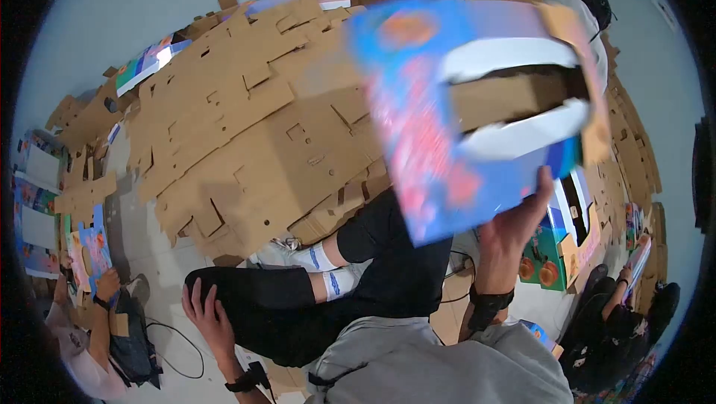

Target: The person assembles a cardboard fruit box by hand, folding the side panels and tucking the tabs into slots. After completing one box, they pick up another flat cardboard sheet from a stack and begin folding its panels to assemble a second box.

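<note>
My right hand [514, 229] holds a printed cardboard box [414, 120] by its lower edge, raised in front of me to the right. The box is blue and pink with blurred flower-like prints. White flaps edge a long opening in its face, and brown cardboard shows inside. On my bent knee, in black trousers, rests my left hand [211, 318], fingers stretched and holding nothing. Flat brown cardboard sheets [246, 128] with cut slots lie stacked in front of my legs.
A green printed box [548, 251] stands on the floor right of my right wrist. At the left, a person [93, 344] handles a printed piece [93, 255]. Another person [619, 337] sits at the right. Cardboard lines the walls; a black cable [186, 337] crosses the floor.
</note>
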The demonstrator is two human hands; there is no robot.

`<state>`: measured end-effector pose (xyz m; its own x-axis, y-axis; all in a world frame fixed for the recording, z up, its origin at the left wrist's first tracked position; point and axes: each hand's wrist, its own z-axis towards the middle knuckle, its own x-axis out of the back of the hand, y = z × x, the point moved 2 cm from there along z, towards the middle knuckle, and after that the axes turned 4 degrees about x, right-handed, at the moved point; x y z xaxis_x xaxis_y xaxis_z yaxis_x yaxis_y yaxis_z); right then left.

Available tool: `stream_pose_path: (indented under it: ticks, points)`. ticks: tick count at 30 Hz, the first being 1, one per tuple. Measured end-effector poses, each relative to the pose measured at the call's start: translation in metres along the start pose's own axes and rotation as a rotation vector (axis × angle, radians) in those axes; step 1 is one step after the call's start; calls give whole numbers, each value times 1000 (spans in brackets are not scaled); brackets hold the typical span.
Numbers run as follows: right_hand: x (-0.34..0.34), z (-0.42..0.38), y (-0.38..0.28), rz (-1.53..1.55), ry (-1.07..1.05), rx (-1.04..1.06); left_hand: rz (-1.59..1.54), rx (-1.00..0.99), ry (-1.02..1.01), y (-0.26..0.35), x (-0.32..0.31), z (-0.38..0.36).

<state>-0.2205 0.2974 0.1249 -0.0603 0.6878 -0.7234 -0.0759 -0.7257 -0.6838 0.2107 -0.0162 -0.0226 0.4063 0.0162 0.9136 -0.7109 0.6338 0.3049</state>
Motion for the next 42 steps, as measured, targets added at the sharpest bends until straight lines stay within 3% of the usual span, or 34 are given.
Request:
stream_pose_path:
  ticks: [2, 4, 9, 12, 13, 16, 17, 21, 22, 24, 27, 30, 31, 35, 38, 42]
  points:
    - [9, 16, -17, 87, 125, 162, 60, -19, 99, 15, -6, -9]
    - [8, 33, -33, 43, 94, 273, 20, -2, 140, 12, -15, -17]
    - [62, 61, -53, 140, 382, 493, -30, -2, 208, 10, -18, -15]
    - [90, 58, -43, 245, 447, 396, -42, -7, 218, 6, -20, -15]
    - [80, 44, -42, 363, 514, 191, -48, -12, 217, 5, -22, -14]
    - [78, 24, -46, 325, 27, -178, -43, 2, 201, 2, -22, -18]
    - [73, 17, -53, 81, 0, -94, -33, 16, 189, 3, -21, -17]
    - [64, 30, -104, -1359, -21, 632, -19, 43, 184, 2, -24, -17]
    - [54, 35, -121, -1933, -52, 898, -25, 29, 199, 2, -24, -17]
    - [58, 55, -128, -2219, 101, 1001, -39, 5, 230, 6, -22, -14]
    - [92, 85, -133, -2616, 265, 421, -47, -7, 242, 5, -22, -14]
    - [93, 93, -143, -2571, 160, 333, -36, 11, 244, 7, -21, -16]
    - [94, 89, -149, -2557, 94, 460, -41, 11, 241, 5, -23, -19]
    - [94, 75, -186, -2391, -65, 371, -48, 15, 266, 3, -25, -18]
    - [116, 72, -193, -2403, -267, 521, -44, 6, 264, 5, -23, -17]
    - [123, 66, -185, -2395, -172, 508, -73, 1, 271, 1, -26, -18]
